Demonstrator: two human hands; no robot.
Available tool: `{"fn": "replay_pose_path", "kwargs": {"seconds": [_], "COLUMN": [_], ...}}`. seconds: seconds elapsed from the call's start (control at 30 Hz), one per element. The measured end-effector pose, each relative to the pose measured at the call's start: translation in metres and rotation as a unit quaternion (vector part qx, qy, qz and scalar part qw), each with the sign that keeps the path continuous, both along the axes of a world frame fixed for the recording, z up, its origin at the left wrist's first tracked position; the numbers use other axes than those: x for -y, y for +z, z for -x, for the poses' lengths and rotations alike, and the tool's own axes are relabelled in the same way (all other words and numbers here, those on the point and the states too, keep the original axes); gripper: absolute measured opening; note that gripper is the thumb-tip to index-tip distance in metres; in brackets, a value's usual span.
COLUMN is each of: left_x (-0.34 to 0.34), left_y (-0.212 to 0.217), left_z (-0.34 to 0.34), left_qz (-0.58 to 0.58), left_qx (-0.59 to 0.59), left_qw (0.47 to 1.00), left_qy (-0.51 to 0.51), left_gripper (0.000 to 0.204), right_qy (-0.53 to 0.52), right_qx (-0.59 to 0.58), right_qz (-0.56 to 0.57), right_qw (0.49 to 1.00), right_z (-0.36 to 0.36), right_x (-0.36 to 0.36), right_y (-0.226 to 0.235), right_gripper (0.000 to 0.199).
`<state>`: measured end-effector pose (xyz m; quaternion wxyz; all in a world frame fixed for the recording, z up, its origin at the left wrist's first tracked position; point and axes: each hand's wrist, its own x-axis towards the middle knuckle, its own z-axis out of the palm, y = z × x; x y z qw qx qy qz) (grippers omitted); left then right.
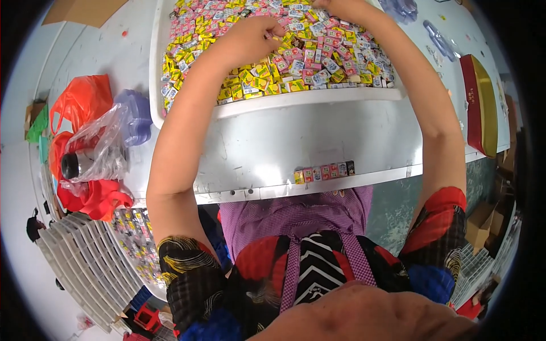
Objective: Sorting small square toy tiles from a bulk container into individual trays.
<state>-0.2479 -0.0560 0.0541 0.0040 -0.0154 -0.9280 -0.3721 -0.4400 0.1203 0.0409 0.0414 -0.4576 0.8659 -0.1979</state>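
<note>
A white tray (296,100) holds a dense spread of tiny box-shaped pieces (318,51) in pink, yellow and white, with a few dark ones. My left hand (250,38) is over the middle of the spread, its fingers curled together; whatever they may hold is too small to make out. Farther off to the right, my right hand (340,8) reaches down to the pieces near the upper edge of the view. Its fingertips look pinched and are partly cut off. On the table's near edge stands a short row of the same small boxes (325,171), side by side.
Red plastic bags (85,96), a clear bag around a black-capped bottle (70,165) and purple-blue plastic trays (134,116) crowd the left side. A red and gold case (479,105) lies at the right edge. Stacked white trays (85,261) stand lower left.
</note>
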Motion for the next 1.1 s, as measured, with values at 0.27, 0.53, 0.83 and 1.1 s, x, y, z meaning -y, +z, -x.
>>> {"fn": "replay_pose_path", "kwargs": {"seconds": [0.27,0.53,0.83,1.1], "left_x": [-0.018,-0.022,-0.043,-0.089], "left_y": [0.005,0.005,0.043,0.009], "left_z": [0.003,0.012,-0.027,-0.119], "left_qz": [0.09,0.105,-0.031,-0.16], "left_qx": [-0.186,-0.119,-0.065,0.033], "left_qw": [0.974,0.983,0.98,0.986], "left_qy": [-0.098,-0.093,0.185,-0.037], "left_gripper": [0.015,0.014,0.01,0.015], "right_qy": [-0.214,-0.144,-0.175,-0.169], "right_qx": [0.245,0.363,0.28,0.382], "right_qz": [0.244,0.4,0.207,0.143], "right_qw": [0.914,0.829,0.921,0.897], "right_z": [-0.052,-0.102,-0.205,-0.238], "right_x": [-0.034,-0.112,-0.158,-0.147], "right_y": [0.064,0.051,0.012,-0.002], "right_gripper": [0.014,0.016,0.016,0.014]}}
